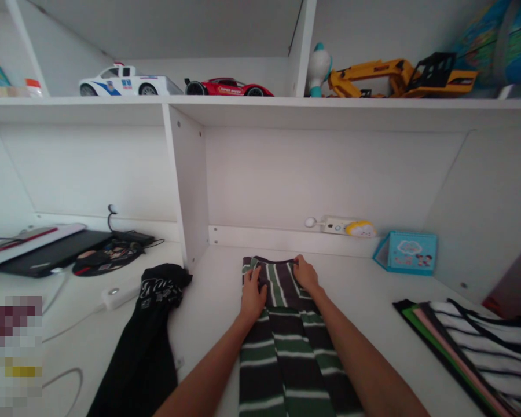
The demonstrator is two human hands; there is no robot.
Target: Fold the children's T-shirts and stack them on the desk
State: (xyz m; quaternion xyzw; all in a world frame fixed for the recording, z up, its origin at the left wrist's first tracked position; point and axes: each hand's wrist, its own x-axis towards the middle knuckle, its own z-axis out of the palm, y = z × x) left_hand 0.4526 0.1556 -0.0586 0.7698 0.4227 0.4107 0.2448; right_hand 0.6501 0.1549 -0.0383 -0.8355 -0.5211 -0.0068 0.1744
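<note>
A striped garment in green, dark grey and white lies lengthwise on the white desk, folded into a long strip. My left hand and my right hand rest on its far end, fingers curled and pinching the top edge of the cloth. Both forearms reach out over the garment from the bottom of the view.
A black garment lies to the left. Another striped cloth lies at the right. A blue box and a power strip sit at the back wall. A laptop and cables lie far left. Toy cars and an excavator stand on the shelf above.
</note>
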